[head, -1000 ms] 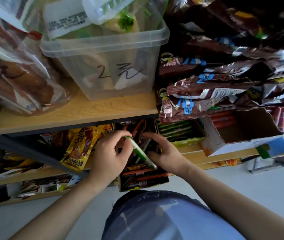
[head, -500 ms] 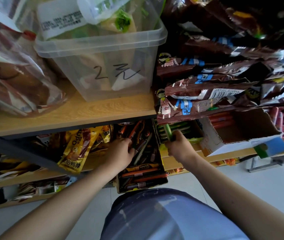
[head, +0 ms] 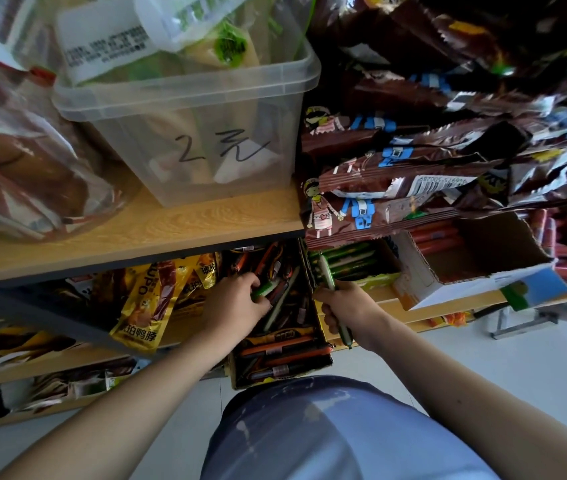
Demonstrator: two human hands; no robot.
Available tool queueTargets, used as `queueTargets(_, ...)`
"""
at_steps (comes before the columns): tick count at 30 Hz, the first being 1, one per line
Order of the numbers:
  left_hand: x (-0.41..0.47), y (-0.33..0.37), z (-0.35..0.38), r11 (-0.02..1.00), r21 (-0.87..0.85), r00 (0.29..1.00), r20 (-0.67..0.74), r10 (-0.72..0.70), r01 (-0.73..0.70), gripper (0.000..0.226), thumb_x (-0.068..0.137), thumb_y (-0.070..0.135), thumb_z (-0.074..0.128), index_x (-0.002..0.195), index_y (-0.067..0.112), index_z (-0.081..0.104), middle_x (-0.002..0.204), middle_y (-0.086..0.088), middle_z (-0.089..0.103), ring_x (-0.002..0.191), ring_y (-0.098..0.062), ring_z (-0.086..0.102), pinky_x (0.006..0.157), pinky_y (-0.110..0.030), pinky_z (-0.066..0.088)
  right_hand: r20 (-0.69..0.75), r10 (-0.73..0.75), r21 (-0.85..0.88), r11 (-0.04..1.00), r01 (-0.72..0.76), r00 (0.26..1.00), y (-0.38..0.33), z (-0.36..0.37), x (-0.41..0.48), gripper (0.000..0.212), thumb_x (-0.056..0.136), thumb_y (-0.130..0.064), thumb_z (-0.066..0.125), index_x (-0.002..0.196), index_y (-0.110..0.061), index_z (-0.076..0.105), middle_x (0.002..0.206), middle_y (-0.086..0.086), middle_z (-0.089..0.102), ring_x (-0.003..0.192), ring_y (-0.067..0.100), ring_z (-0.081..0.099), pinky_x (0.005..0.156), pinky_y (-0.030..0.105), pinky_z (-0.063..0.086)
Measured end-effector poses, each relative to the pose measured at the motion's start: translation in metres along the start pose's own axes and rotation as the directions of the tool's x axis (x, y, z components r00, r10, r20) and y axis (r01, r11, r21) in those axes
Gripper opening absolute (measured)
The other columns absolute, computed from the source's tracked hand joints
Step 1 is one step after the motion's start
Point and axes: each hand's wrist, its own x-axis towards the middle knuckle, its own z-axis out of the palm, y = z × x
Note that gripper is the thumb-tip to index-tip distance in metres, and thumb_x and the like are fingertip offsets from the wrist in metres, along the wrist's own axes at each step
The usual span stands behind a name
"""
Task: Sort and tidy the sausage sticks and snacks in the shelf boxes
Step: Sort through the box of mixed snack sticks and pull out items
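A wooden shelf [head: 143, 233] is carrying a clear tub [head: 185, 133] above both hands, with brown snack packets [head: 396, 168] piling up to the right of it. Below, the left hand [head: 233, 306] is reaching into a dark box [head: 282, 348] of mixed sausage sticks, its fingers [head: 245, 281] curling round a short green stick [head: 265, 288]. The right hand [head: 351, 310], just beside that box, is gripping a long green stick [head: 325, 271] in clenched fingers, its far end pointing into the box of green sticks [head: 354, 263] just beyond them.

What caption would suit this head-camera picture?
Left hand grips a green sausage stick in the mixed box; right hand holds a second stick.
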Motion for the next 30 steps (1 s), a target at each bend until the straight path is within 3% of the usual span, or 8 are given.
queueTargets(5,-0.026,0.027,-0.035,0.928,-0.149,0.92,-0.253,0.299,-0.342,0.006,0.081,0.016,0.07,0.082,0.011,0.067,0.076,0.011,0.05,0.054,-0.011,0.053,0.048,-0.034,0.047,0.231,0.153,0.15,0.97,-0.191,0.961,-0.006,0.007,-0.009,0.035,0.1,-0.034,0.057,0.107,0.0,0.063,0.082,0.014,0.075,0.044,0.013,0.049,0.034,0.018,0.028)
queueTargets(8,-0.033,0.04,-0.043,0.847,-0.252,0.865,-0.324,0.383,-0.469,0.004,0.084,0.011,0.07,0.082,0.009,0.067,0.077,0.01,0.054,0.061,-0.005,0.056,0.054,-0.017,0.047,0.361,0.151,0.351,0.892,-0.284,0.92,-0.01,0.009,-0.008,0.038,0.1,-0.042,0.055,0.098,-0.005,0.064,0.083,0.015,0.074,0.05,0.017,0.064,0.028,0.014,0.029)
queueTargets(12,-0.036,0.043,-0.032,0.759,-0.523,0.921,-0.179,0.346,-0.387,0.002,0.085,0.006,0.069,0.087,0.007,0.069,0.081,0.007,0.062,0.075,-0.008,0.062,0.065,-0.011,0.048,0.283,0.089,0.537,0.81,-0.235,0.955,-0.012,0.007,-0.007,0.021,0.101,-0.027,0.055,0.091,-0.009,0.06,0.076,0.007,0.071,0.057,0.013,0.068,0.03,0.014,0.031)
queueTargets(15,-0.035,0.037,-0.01,0.759,-0.615,0.959,0.014,0.283,-0.215,0.004,0.093,0.017,0.064,0.093,0.016,0.068,0.085,0.012,0.064,0.08,-0.005,0.061,0.069,-0.011,0.043,0.173,0.025,0.589,0.798,-0.124,0.985,-0.01,0.0,-0.005,0.019,0.101,-0.026,0.056,0.105,-0.008,0.062,0.083,0.007,0.069,0.059,0.013,0.06,0.039,0.019,0.038)
queueTargets(18,-0.014,0.021,0.018,0.929,-0.368,0.998,0.023,0.057,-0.045,0.008,0.093,0.028,0.064,0.09,0.021,0.067,0.102,0.005,0.066,0.089,-0.013,0.064,0.066,-0.017,0.042,0.088,0.021,0.654,0.753,-0.074,0.996,-0.004,-0.006,0.0,0.034,0.103,-0.026,0.052,0.129,-0.005,0.057,0.087,0.008,0.07,0.073,0.018,0.063,0.057,0.026,0.045)
queueTargets(21,0.0,0.014,0.038,0.996,0.048,0.995,0.071,0.065,-0.069,0.024,0.092,0.037,0.062,0.092,0.016,0.072,0.105,0.002,0.062,0.093,-0.016,0.063,0.064,-0.025,0.045,0.062,0.024,0.697,0.715,-0.06,0.998,0.001,-0.009,-0.001,0.037,0.104,-0.021,0.049,0.136,-0.002,0.052,0.086,0.01,0.067,0.078,0.023,0.066,0.074,0.034,0.052)
queueTargets(25,0.002,0.017,0.043,0.942,0.29,0.985,0.074,0.153,-0.168,0.031,0.094,0.042,0.057,0.089,0.015,0.07,0.1,0.002,0.06,0.09,-0.019,0.062,0.062,-0.028,0.041,0.043,0.059,0.677,0.732,-0.073,0.997,0.002,-0.012,-0.005,0.033,0.104,-0.022,0.049,0.131,-0.003,0.056,0.091,0.01,0.07,0.076,0.021,0.069,0.06,0.029,0.048)
queueTargets(30,-0.002,0.002,0.05,0.918,0.32,0.972,0.05,0.229,-0.233,0.026,0.085,0.043,0.07,0.085,0.017,0.074,0.111,-0.001,0.062,0.083,-0.021,0.065,0.056,-0.029,0.046,0.005,0.078,0.696,0.715,-0.06,0.997,0.003,-0.018,-0.005,0.033,0.104,-0.021,0.05,0.132,-0.004,0.052,0.091,0.01,0.071,0.073,0.02,0.07,0.054,0.027,0.048)
